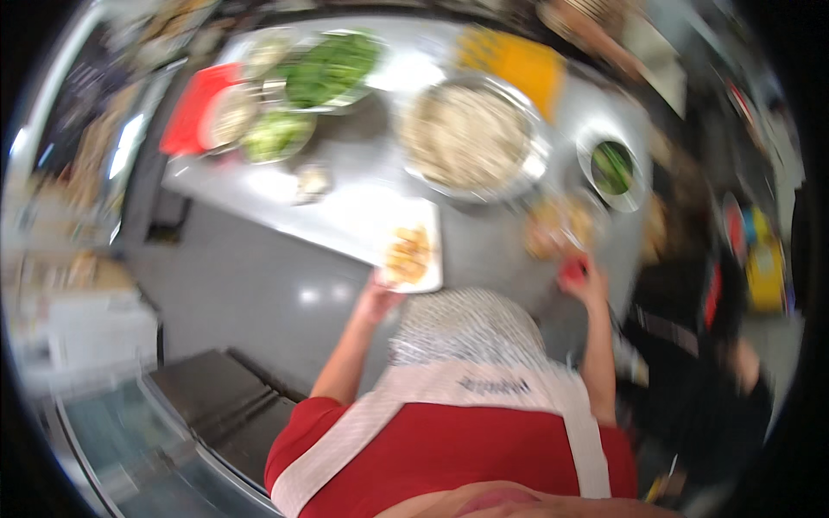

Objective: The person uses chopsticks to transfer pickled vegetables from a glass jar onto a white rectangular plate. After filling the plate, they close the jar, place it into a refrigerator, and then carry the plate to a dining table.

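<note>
My left hand (380, 296) grips the near left corner of a white tray (432, 275), on which yellow-orange food pieces (408, 254) lie. My right hand (586, 281) is closed around a small red object (572, 272), too blurred to name. Just beyond it sits a clear bag or container of yellowish food (560, 226). A large metal bowl (536, 165) of pale, shredded-looking food (469, 136) stands past both hands on the metal table (476, 239). To its right is a white oval bowl (627, 202) with green vegetables (612, 167).
At the far left of the table are a bowl of leafy greens (333, 68), a bowl of chopped light-green vegetable (275, 136) and a red board or tray (197, 113). A yellow cloth or packet (518, 61) lies at the back. Another person in dark clothes (686, 388) is close on my right.
</note>
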The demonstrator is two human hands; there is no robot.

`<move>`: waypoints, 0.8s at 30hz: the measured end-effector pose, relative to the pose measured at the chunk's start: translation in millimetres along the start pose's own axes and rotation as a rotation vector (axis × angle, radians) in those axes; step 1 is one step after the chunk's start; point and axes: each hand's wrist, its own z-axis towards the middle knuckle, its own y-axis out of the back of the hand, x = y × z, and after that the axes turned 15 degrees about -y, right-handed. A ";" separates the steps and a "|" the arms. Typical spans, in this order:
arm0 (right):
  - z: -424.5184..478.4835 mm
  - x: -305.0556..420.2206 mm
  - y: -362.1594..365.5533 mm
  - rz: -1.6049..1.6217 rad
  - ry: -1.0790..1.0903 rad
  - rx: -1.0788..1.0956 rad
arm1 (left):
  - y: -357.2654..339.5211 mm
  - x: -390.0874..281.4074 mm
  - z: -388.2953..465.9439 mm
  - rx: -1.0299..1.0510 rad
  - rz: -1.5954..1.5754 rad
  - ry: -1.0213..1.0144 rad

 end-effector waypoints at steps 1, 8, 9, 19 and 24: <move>5.2 1.1 -9.2 0.007 -0.015 0.041 | -11.6 -3.8 2.2 -0.026 -0.027 0.009; 2.4 9.0 4.7 -0.149 -0.147 0.104 | -12.1 6.2 18.9 -0.054 -0.090 0.036; 3.1 7.7 14.3 -0.111 -0.126 0.101 | -14.9 9.3 19.7 -0.073 -0.114 0.040; -35.9 68.1 193.4 0.106 0.211 0.083 | -93.1 -10.7 17.2 -0.396 0.671 -0.341; -63.6 119.5 223.6 -0.017 0.383 0.078 | -267.4 -24.4 2.4 0.389 0.210 -0.012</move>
